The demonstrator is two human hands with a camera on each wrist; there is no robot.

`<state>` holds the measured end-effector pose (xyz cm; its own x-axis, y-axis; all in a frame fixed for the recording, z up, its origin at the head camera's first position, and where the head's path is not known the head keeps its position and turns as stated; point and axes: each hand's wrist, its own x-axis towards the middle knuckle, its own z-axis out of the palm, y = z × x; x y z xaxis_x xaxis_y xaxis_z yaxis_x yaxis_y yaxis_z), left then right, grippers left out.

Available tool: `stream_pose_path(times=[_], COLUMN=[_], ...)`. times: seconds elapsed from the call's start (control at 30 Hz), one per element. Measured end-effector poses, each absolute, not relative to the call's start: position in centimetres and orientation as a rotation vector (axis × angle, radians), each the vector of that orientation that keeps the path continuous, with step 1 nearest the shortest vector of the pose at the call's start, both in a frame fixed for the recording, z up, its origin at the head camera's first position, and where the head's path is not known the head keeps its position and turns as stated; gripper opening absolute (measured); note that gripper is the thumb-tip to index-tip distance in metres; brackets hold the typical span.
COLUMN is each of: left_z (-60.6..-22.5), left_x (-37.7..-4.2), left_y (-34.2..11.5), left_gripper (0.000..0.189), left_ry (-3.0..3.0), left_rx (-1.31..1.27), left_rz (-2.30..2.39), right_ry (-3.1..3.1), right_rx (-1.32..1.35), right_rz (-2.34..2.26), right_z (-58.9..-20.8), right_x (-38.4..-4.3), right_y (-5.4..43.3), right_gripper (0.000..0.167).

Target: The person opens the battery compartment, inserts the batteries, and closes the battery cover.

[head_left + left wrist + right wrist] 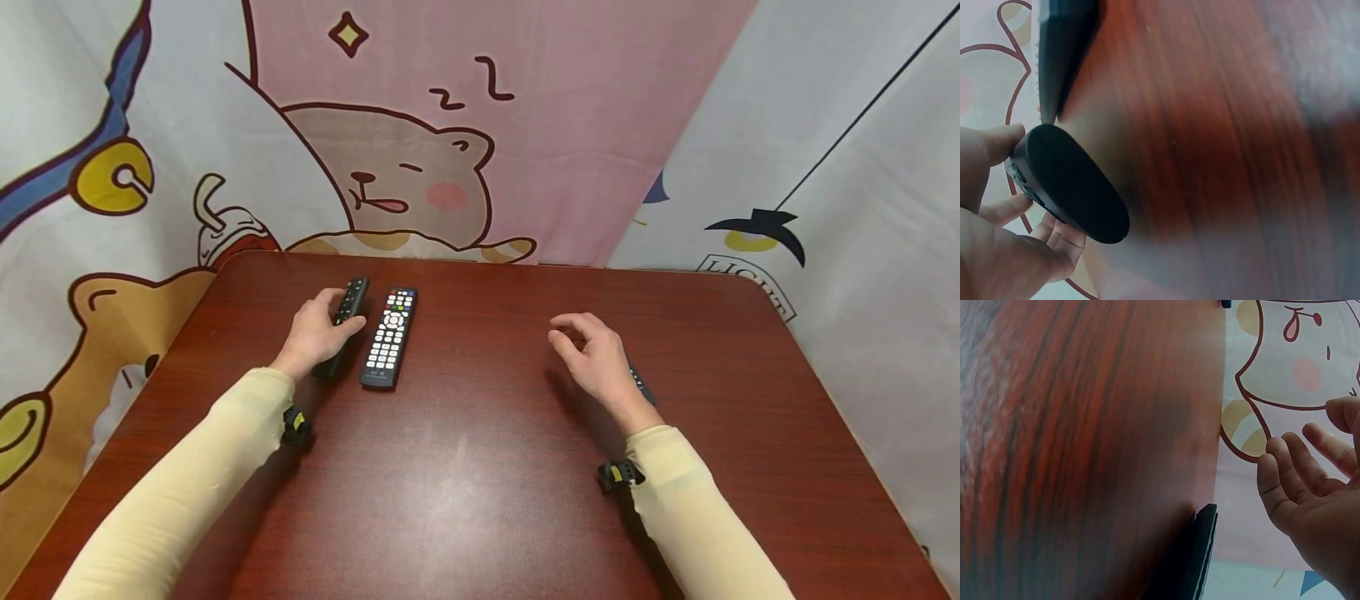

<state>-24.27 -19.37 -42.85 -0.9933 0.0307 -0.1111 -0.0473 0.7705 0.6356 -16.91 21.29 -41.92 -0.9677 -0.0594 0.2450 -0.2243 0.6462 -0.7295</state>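
Note:
My left hand (309, 335) grips a slim black remote control (356, 293) by its sides, thumb on the near-right side. The left wrist view shows the blunt dark end of this remote (1075, 187), tilted, with fingers curled along its button side. Just right of it lies a second black remote with white buttons (388, 340), face up on the table. My right hand (597, 357) hovers over the table with loosely bent fingers and nothing between them. A third dark remote (642, 387) lies beside that hand, mostly hidden behind it in the head view.
All of this is on a dark red-brown wooden table (465, 433) with rounded back corners. A cartoon-printed cloth (570, 125) hangs along its back and sides. Each wrist wears a small black strapped device.

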Motion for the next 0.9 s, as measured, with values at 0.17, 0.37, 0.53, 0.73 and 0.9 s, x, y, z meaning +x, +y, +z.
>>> stream_pose_path(times=[0.17, 0.37, 0.53, 0.73, 0.9], left_z=[-43.0, -43.2, -43.3, -43.5, -43.7], left_x=[-24.4, -24.8, -24.9, -24.9, -25.0], left_y=[-19.6, -19.6, -19.1, -18.6, -18.5], left_gripper=[0.068, 0.069, 0.071, 0.071, 0.071], left_ry=[2.839, 2.846, 2.858, 2.908, 2.947], left_rx=[-0.025, -0.022, -0.066, -0.08, -0.05], left_rz=[1.0, 0.909, 0.818, 0.714, 0.677], right_ry=[-2.674, -2.677, -2.68, -2.683, -2.681], right_rx=[0.24, 0.248, 0.251, 0.25, 0.247], right_rz=[1.184, 1.153, 1.129, 1.125, 1.113], right_z=[-42.0, -42.2, -42.3, -42.4, -42.3], right_x=[-17.0, -17.1, -17.1, -17.2, -17.3], right_y=[21.6, 22.0, 22.3, 22.5, 23.0], right_gripper=[0.024, 0.024, 0.022, 0.021, 0.022])
